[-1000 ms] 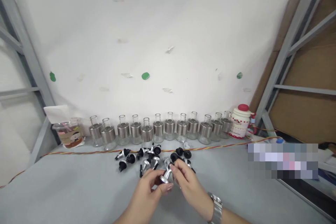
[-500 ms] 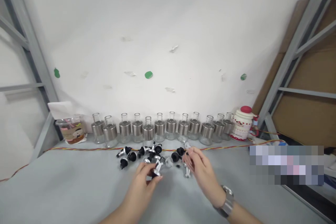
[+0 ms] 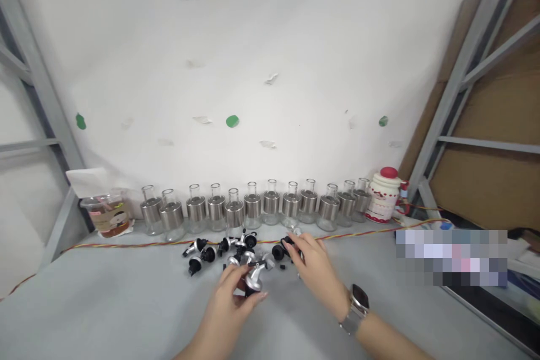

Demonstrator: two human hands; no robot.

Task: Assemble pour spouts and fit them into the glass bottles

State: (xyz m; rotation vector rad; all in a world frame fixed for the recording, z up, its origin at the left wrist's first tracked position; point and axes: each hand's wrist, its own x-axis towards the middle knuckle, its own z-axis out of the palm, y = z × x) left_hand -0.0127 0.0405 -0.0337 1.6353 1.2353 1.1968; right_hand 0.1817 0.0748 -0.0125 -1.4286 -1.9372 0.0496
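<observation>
My left hand (image 3: 230,304) is closed around the black stopper end of a silver bottle pourer (image 3: 253,280), whose spout points up and has a dark piece at its tip. My right hand (image 3: 314,267) is over the right side of the pile, with its fingers curled together at a black pourer stopper (image 3: 278,252). Whatever lies between those fingertips is mostly hidden. A translucent piece (image 3: 268,260) lies between the hands. More silver and black pourers (image 3: 194,265) are scattered to the left.
Glass bottles with steel sleeves (image 3: 234,215) stand in a row along the wall. A twisted red and yellow wire (image 3: 143,244) runs in front of them. A plastic cup (image 3: 110,216) is at the left, a white jar with a red top (image 3: 383,197) at the right.
My right hand has moved left and slightly up to the black parts, now covering the silver piece beneath it. The pourer in my left hand has turned, showing more of its spout.
</observation>
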